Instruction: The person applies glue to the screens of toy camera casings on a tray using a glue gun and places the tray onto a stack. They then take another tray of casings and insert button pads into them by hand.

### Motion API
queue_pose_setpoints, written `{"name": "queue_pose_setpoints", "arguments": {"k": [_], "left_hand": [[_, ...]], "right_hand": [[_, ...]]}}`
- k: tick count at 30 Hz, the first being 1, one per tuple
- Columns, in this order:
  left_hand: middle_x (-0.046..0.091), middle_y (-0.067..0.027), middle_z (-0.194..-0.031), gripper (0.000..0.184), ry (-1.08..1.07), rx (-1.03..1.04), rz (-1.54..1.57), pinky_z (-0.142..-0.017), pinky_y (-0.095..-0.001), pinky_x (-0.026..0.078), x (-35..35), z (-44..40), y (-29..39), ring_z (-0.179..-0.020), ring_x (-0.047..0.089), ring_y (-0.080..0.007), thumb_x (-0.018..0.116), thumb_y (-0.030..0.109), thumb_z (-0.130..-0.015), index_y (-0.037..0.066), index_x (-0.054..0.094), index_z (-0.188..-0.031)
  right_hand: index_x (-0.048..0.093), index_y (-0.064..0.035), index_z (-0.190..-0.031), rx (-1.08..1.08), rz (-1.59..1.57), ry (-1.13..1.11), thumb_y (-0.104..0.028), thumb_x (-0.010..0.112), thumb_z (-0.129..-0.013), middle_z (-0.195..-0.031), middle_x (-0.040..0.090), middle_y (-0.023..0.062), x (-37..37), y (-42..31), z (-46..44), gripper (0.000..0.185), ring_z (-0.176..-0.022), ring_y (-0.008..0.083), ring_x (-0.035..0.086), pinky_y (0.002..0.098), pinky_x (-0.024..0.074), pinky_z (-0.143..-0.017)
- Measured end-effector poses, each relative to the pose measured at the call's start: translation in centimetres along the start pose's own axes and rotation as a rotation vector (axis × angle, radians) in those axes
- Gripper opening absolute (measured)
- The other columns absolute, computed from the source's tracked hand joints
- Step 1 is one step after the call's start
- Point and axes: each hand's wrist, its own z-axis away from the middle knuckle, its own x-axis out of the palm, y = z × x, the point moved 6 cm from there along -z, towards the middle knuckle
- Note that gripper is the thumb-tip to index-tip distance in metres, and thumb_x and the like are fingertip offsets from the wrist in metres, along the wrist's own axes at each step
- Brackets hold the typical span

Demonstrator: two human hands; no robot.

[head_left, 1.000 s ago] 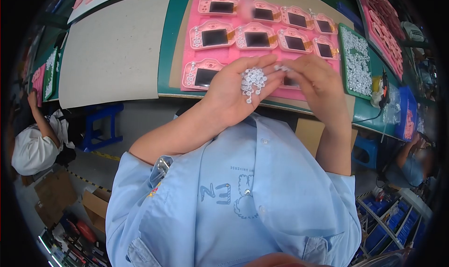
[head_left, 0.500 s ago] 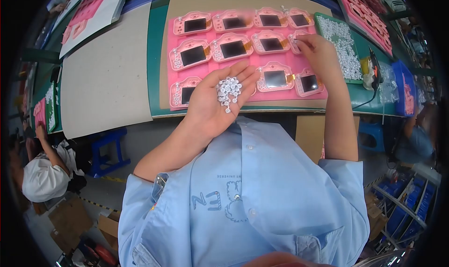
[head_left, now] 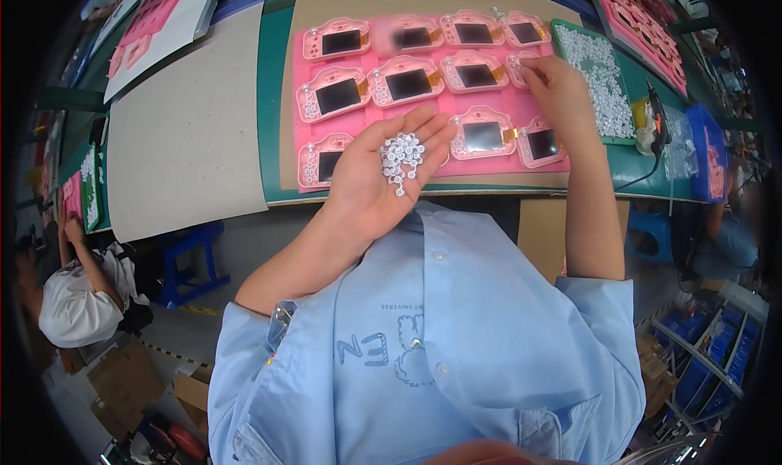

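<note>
My left hand is turned palm up in front of the pink shells, cupping a pile of small white buttons with printed marks. Over the right end of the middle row, my right hand pinches thumb and forefinger together at a pink handheld console shell, mostly covered by the hand. What the fingertips hold is too small to make out. Rows of similar shells with dark screens lie on a pink mat. White buttons show in the left parts of some shells.
A green tray heaped with white buttons stands right of the mat. Beyond it are a black-handled tool with a cable and a blue bin. Grey-brown board covers the table at left. Another person in white sits far left.
My right hand has shifted slightly, its pinch staying at the same shell. My left hand keeps its place with the buttons. A blurred patch over the back row has moved left.
</note>
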Motion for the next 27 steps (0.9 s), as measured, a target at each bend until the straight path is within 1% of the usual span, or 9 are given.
{"name": "queue_pose_setpoints", "arguments": {"k": [2,6,12,15,18,21,24,26,27], "left_hand": [[0.047,-0.0207,-0.126,0.036,-0.005,0.008,-0.029,-0.096,-0.0364,0.049,0.1,0.0,0.0,-0.119,0.050,-0.0312,0.042,0.017,-0.094,-0.006,0.044,-0.123],[0.047,-0.0208,-0.127,0.037,-0.010,0.010,-0.027,-0.096,-0.0363,0.049,0.0,0.0,0.0,-0.119,0.050,-0.0312,0.042,0.017,-0.094,-0.006,0.043,-0.123],[0.047,-0.0208,-0.127,0.036,-0.013,0.006,-0.025,-0.096,-0.0361,0.049,-0.1,-0.1,0.0,-0.118,0.050,-0.0312,0.043,0.017,-0.094,-0.006,0.044,-0.122],[0.047,-0.0208,-0.127,0.036,-0.007,0.006,-0.024,-0.096,-0.0361,0.049,-0.1,-0.1,-0.1,-0.118,0.051,-0.0311,0.043,0.017,-0.094,-0.006,0.044,-0.122],[0.047,-0.0209,-0.127,0.036,-0.001,0.008,-0.023,-0.096,-0.0361,0.049,-0.1,-0.2,-0.1,-0.118,0.051,-0.0312,0.042,0.017,-0.094,-0.006,0.044,-0.122],[0.047,-0.0209,-0.126,0.036,0.007,0.011,-0.029,-0.096,-0.0362,0.049,0.0,-0.1,-0.1,-0.118,0.051,-0.0312,0.042,0.017,-0.094,-0.006,0.044,-0.122],[0.048,-0.0205,-0.125,0.034,0.002,0.009,-0.012,-0.096,-0.0375,0.049,0.0,0.0,-0.1,-0.118,0.051,-0.0318,0.042,0.016,-0.094,-0.006,0.046,-0.120],[0.050,-0.0199,-0.123,0.031,0.012,-0.004,0.024,-0.096,-0.0397,0.050,-0.2,0.0,-0.1,-0.118,0.050,-0.0329,0.042,0.015,-0.094,-0.006,0.051,-0.116],[0.050,-0.0199,-0.123,0.031,0.014,-0.005,0.025,-0.096,-0.0396,0.050,-0.2,-0.1,-0.1,-0.118,0.051,-0.0329,0.042,0.015,-0.094,-0.006,0.051,-0.116]], "right_hand": [[0.068,-0.0018,-0.091,-0.001,0.001,-0.021,-0.014,0.064,-0.080,-0.088,0.065,0.0148,-0.1,-0.1,-0.1,0.017,-0.080,0.0319,0.062,0.0376,0.0495,-0.073],[0.068,-0.0013,-0.091,-0.022,0.036,-0.045,-0.014,0.064,-0.080,-0.088,0.065,0.0152,-0.2,-0.6,-0.3,0.017,-0.081,0.0318,0.062,0.0372,0.0497,-0.074],[0.068,-0.0014,-0.092,0.071,-0.043,-0.066,-0.015,0.064,-0.081,-0.088,0.065,0.0151,0.3,-0.2,-0.2,0.018,-0.081,0.0316,0.062,0.0374,0.0495,-0.074],[0.068,-0.0009,-0.094,0.004,0.014,-0.130,-0.015,0.062,-0.082,-0.089,0.064,0.0150,0.5,-0.4,-0.2,0.019,-0.084,0.0312,0.061,0.0376,0.0486,-0.076],[0.067,-0.0005,-0.095,-0.145,0.081,-0.234,-0.015,0.060,-0.083,-0.089,0.062,0.0149,0.6,-0.8,-0.2,0.020,-0.088,0.0312,0.059,0.0380,0.0473,-0.078],[0.067,0.0000,-0.096,-0.131,0.058,-0.295,-0.013,0.057,-0.084,-0.090,0.061,0.0150,0.2,-0.8,-0.3,0.020,-0.089,0.0317,0.058,0.0385,0.0461,-0.080],[0.067,0.0001,-0.094,-0.113,0.025,-0.227,-0.011,0.055,-0.083,-0.090,0.061,0.0152,-0.2,-0.5,-0.1,0.019,-0.088,0.0322,0.058,0.0387,0.0461,-0.080],[0.067,0.0003,-0.093,-0.124,0.046,-0.244,-0.009,0.054,-0.083,-0.090,0.061,0.0153,0.0,-0.7,0.5,0.018,-0.088,0.0320,0.058,0.0388,0.0465,-0.079],[0.066,0.0004,-0.093,-0.128,0.057,-0.251,-0.008,0.054,-0.083,-0.090,0.061,0.0154,0.0,-0.8,0.8,0.018,-0.088,0.0319,0.058,0.0389,0.0466,-0.078]]}}
